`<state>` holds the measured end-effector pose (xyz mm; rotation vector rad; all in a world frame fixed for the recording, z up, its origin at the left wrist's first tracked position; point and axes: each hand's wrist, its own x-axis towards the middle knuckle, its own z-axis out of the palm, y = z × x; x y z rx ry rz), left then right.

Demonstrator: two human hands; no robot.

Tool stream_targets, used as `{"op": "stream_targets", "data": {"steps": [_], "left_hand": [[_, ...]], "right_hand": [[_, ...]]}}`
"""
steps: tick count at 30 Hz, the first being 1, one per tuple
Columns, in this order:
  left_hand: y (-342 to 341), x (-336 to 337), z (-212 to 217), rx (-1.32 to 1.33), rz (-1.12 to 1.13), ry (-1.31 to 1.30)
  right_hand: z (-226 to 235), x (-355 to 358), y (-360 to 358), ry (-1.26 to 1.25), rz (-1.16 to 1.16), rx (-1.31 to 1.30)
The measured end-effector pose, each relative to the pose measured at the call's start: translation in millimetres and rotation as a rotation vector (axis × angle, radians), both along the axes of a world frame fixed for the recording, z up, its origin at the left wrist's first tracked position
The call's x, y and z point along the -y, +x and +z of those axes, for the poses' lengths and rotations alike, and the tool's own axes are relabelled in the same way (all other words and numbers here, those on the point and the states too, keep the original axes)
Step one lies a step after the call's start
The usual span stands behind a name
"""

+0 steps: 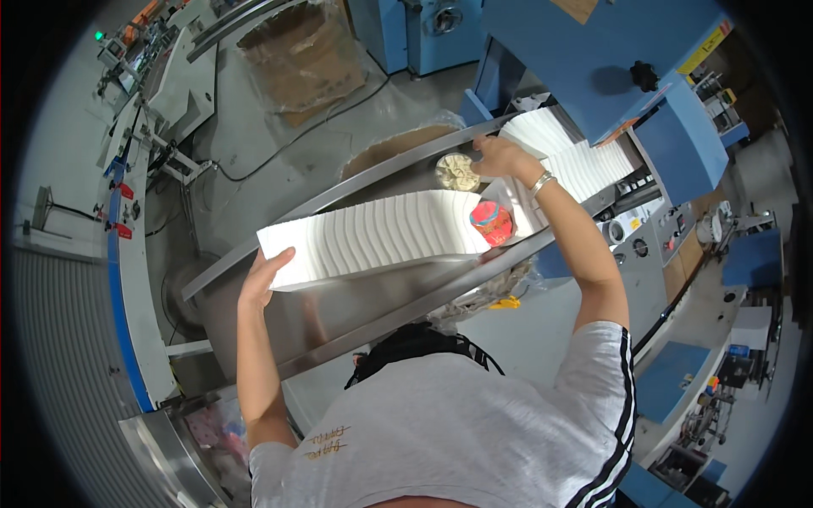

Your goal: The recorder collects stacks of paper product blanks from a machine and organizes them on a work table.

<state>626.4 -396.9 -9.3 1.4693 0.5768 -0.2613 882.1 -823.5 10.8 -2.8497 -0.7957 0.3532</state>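
We seem to be steadying the long white stack [373,235] over the metal trough [347,317]. Our left hand [264,278] holds its left end; our right hand [506,159], fingers parted, is at the gold disc [457,172], contact unclear. Proceeding likely calls for even support.

The left forearm [261,372] stretches forward, its hand [261,276] extending the thumb [284,256] inward. The right hand [503,158] reaches farther ahead, fingers [486,145] pointing left.
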Motion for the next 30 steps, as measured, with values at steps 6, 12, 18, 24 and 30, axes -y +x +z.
{"op": "stream_targets", "data": {"steps": [6, 12, 18, 24, 30], "left_hand": [[0.3, -2.8, -3.8, 0.011, -0.008, 0.009], [0.9, -1.7, -7.3, 0.001, 0.010, 0.007], [-0.9, -1.5, -5.8, 0.014, 0.017, 0.003], [-2.0, 0.7, -2.8, 0.020, 0.013, -0.006], [-2.4, 8.2, 5.2, 0.040, 0.030, 0.013]], "right_hand": [[-22.4, -26.5, 18.4, -0.397, 0.080, -0.039], [-64.8, -1.5, 17.2, -0.489, -0.059, -0.031], [-78.7, 5.5, 19.2, -0.437, -0.082, 0.269], [-10.7, 40.6, 36.4, -0.328, -0.299, 0.241], [-0.8, 60.1, 33.8, -0.432, -0.344, 0.234]]}}
